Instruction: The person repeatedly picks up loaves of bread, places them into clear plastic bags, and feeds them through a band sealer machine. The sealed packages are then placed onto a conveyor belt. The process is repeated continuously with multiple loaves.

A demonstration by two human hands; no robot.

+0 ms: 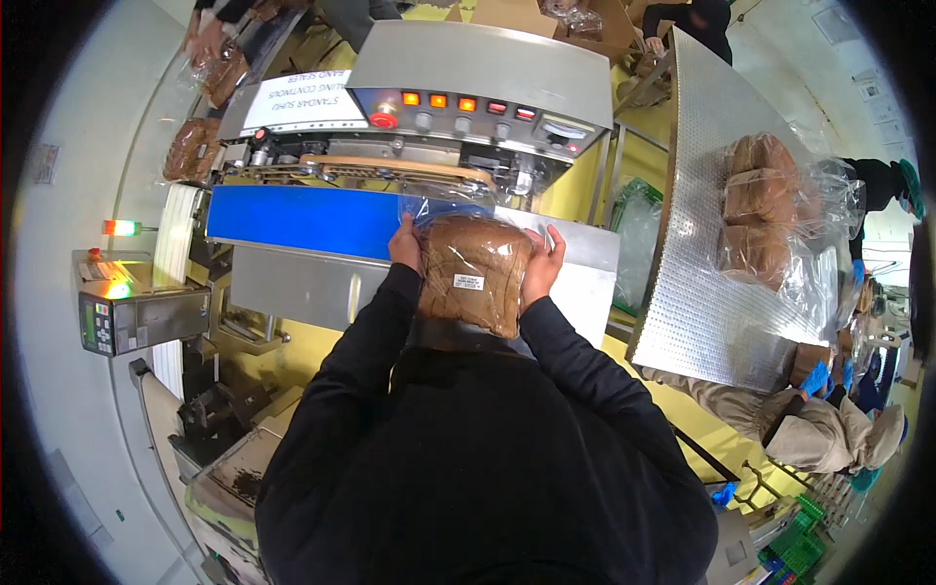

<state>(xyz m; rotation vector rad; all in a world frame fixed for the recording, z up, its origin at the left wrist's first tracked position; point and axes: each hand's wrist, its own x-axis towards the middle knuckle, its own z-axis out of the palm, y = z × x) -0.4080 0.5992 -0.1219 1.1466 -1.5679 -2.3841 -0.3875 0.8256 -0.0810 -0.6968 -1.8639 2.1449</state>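
A brown sliced loaf in a clear plastic bag (475, 275), with a small white label on it, is held against my chest between both hands. My left hand (405, 246) grips its left side and my right hand (544, 263) grips its right side. The bag's open end lies just above the loaf on the blue conveyor belt (302, 220) of a band sealer machine (468, 93) right in front of me. My black sleeves fill the lower picture.
A perforated metal table (702, 273) to the right carries several bagged loaves (760, 210). Other bagged loaves (190, 148) sit at the sealer's far left end. A grey control box (122, 317) with a signal light stands left. Other people work at the top and lower right.
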